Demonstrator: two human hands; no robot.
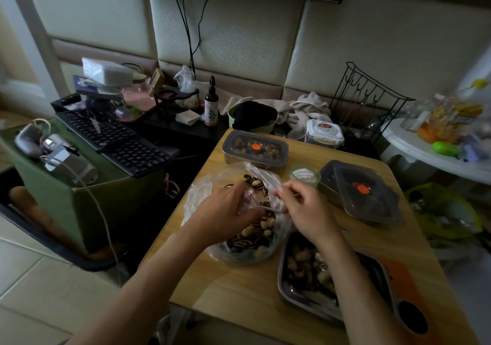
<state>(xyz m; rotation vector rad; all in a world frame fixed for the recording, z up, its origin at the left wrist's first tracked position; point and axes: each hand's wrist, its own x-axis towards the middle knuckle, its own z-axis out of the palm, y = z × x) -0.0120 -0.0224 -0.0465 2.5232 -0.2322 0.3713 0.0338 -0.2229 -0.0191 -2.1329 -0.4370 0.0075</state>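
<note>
Head view. The left hand [225, 209] and right hand [305, 211] meet at the mouth of a clear plastic bag [202, 193] that lies on the wooden bench [239, 286]. The bag sits directly under and between both hands, holding mixed peanuts and striped seeds [255, 238]. The left hand's fingers are curled down into the opening, gripping a fold of the film; whether they also hold nuts cannot be told. The right hand pinches the opposite edge of the film between thumb and fingertips. A steel tray [281, 278] with peanuts lies beneath the right wrist, touching the bag. A small cup [304, 175] stands just beyond the right hand. A lidded box [255, 149] sits beyond both hands. A second box [364, 193], its lid askew, is outboard of the right hand.
</note>
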